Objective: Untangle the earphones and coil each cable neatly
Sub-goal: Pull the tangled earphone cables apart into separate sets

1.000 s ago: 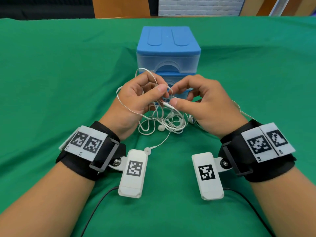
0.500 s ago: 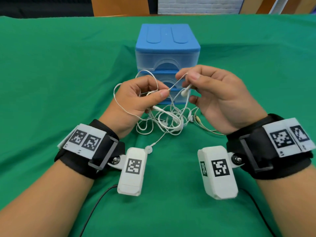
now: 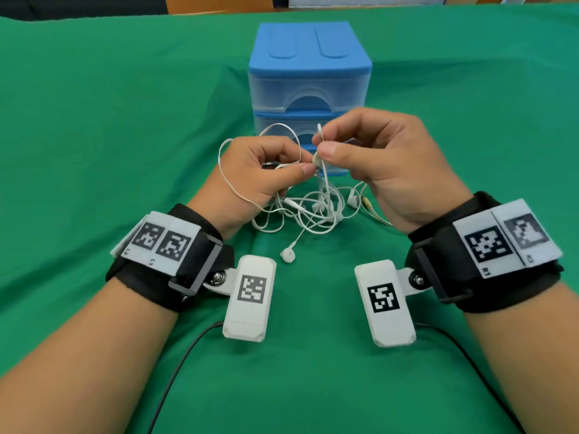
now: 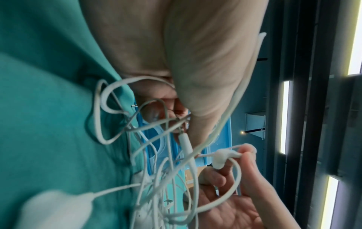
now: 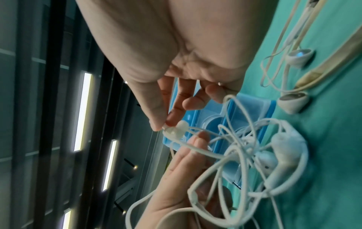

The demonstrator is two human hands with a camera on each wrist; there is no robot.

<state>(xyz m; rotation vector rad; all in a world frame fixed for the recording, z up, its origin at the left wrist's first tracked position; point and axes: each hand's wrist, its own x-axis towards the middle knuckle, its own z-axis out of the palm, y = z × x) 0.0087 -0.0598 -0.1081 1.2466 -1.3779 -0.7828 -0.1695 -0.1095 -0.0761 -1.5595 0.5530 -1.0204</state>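
Head view: my right hand (image 3: 385,170) pinches one earbud (image 3: 317,159) above the tangle of earphones (image 3: 316,208) on the green cloth (image 3: 94,120), while my left hand (image 3: 260,177) grips cable loops. If I pull the bud up hard, I think the knot will tighten, since the strands are crossed.

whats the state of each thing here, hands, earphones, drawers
left hand: fingers curled, gripping white cable loops
right hand: pinching an earbud between thumb and forefinger
earbud: lifted off the cloth, cable hanging from it
earphones: knotted, partly lifted, not coiled
loose earbud: lying on the cloth, nearer the person than the knot
drawers: both shut
green cloth: spread over the table, creased
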